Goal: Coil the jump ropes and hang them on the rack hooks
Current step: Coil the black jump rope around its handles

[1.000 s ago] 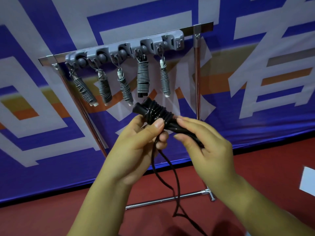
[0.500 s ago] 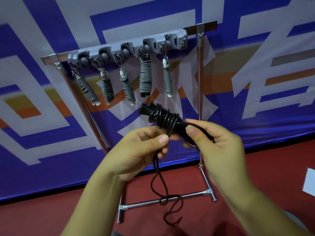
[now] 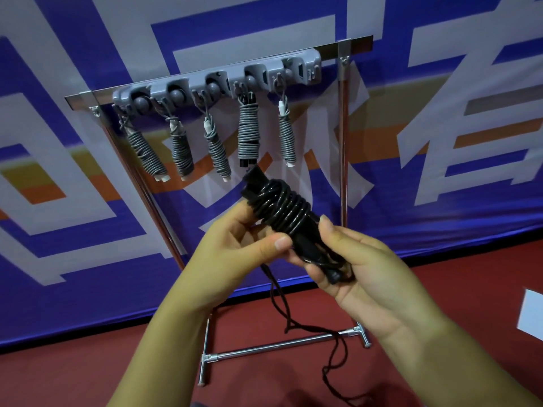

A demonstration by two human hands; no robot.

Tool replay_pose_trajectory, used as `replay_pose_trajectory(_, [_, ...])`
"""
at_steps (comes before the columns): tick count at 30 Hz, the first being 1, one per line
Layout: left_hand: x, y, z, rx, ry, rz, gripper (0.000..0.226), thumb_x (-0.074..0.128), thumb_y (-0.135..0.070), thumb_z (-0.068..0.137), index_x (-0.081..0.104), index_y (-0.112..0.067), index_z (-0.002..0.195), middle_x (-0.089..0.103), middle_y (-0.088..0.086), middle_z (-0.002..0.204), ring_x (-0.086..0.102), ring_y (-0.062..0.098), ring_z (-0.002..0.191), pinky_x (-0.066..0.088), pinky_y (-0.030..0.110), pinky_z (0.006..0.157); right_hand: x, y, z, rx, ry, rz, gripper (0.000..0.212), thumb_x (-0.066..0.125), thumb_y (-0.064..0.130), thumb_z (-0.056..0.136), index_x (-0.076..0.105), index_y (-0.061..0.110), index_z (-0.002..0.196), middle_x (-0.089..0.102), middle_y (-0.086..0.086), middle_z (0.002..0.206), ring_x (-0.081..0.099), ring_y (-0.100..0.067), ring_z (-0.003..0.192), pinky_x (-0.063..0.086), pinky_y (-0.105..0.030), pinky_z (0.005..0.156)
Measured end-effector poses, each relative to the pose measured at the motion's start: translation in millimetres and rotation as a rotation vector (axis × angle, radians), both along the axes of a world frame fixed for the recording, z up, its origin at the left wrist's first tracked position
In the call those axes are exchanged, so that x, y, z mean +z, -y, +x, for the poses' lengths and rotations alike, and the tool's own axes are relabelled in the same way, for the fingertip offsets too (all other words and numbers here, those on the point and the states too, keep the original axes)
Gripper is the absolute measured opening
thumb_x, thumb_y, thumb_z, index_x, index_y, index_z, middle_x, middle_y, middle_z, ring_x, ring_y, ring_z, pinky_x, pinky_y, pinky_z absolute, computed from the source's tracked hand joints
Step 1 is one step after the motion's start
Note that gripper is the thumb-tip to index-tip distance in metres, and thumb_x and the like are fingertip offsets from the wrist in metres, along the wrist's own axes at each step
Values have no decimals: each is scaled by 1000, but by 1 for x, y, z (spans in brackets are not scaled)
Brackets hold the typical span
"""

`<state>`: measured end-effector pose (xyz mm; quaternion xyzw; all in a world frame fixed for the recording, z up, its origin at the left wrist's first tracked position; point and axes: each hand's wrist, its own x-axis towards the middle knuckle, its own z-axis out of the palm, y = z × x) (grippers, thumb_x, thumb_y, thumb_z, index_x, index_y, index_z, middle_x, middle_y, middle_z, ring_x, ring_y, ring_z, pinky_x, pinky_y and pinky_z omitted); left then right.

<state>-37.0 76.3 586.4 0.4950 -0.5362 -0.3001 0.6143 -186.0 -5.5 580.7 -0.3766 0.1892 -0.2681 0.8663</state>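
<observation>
A black rope [image 3: 282,207], part-coiled round its handles, sits tilted in front of the rack [image 3: 342,160], just below the hooks [image 3: 217,83]. The left hand [image 3: 235,254] grips its upper coils; the right hand [image 3: 361,271] clasps the lower handle end. A loose tail [image 3: 332,348] dangles toward the red floor [image 3: 88,371]. Five grey ropes [image 3: 248,130] already hang on the hooks, against a blue banner [image 3: 440,207]

1. A large banner [image 3: 88,230] of blue, white and orange shapes fills the back wall.
2. Below the banner lies a dark red floor [image 3: 73,377].
3. Right of the banner's lower edge, a white sheet [image 3: 531,315] lies on the floor.
</observation>
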Motion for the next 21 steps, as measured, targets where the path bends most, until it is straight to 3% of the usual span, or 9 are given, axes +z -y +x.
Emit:
replay_pose_trajectory(3, [2,-2,4,-35,-12,0,41,83,-27,69,67,-21,106,68,0,97,63,10,72,52,21,68,3,4,-1,92,-9,167,31,63,21,70,74,-1,90,73,-19,91,72,-24,66,49,-15,40])
replay_pose_trajectory(6, [0,2,4,-80,-70,11,51,85,-35,66,65,-22,112,64,17,120,63,37,106,54,45,89,6,5,1,220,-2,368,23,62,15,66,76,1,77,72,-18,82,70,-25,54,47,-15,34])
replay_pose_trajectory(8, [-2,4,2,-96,-86,20,50,84,-31,67,65,-22,111,65,17,120,62,37,107,52,46,88,5,7,3,246,8,441,20,63,14,66,76,1,75,70,-18,76,68,-23,49,45,-15,32])
replay_pose_trajectory(10, [-4,4,1,-29,-83,49,44,80,-24,67,65,-20,108,66,18,117,63,34,100,55,39,79,1,7,6,227,-21,417,20,64,16,67,76,4,76,69,-15,72,67,-20,48,44,-14,32])
replay_pose_trajectory(12, [-7,5,-1,68,-70,75,39,74,-25,68,65,-19,106,69,14,109,63,25,90,52,28,69,-10,10,10,131,-105,169,20,64,23,75,74,9,86,71,-11,79,70,-18,59,47,-15,38])
replay_pose_trajectory(14, [-9,7,-3,157,-70,72,34,74,-22,70,65,-18,103,72,2,93,62,10,74,48,20,62,-22,11,14,-76,-177,-240,28,61,37,81,67,17,100,73,-3,92,71,-16,82,55,-20,57])
replay_pose_trajectory(17, [-9,10,-4,258,-109,67,30,68,-19,75,65,-15,105,71,6,94,55,6,62,44,16,57,-32,11,12,-270,-209,-807,37,62,58,72,58,41,104,66,15,107,61,0,106,50,-17,85])
replay_pose_trajectory(21, [-7,12,-10,209,-264,56,24,64,-15,76,64,-7,99,60,0,74,50,6,55,41,16,50,-42,13,17,-405,-227,-1230,38,64,47,81,56,37,117,58,24,112,54,12,106,40,-4,86])
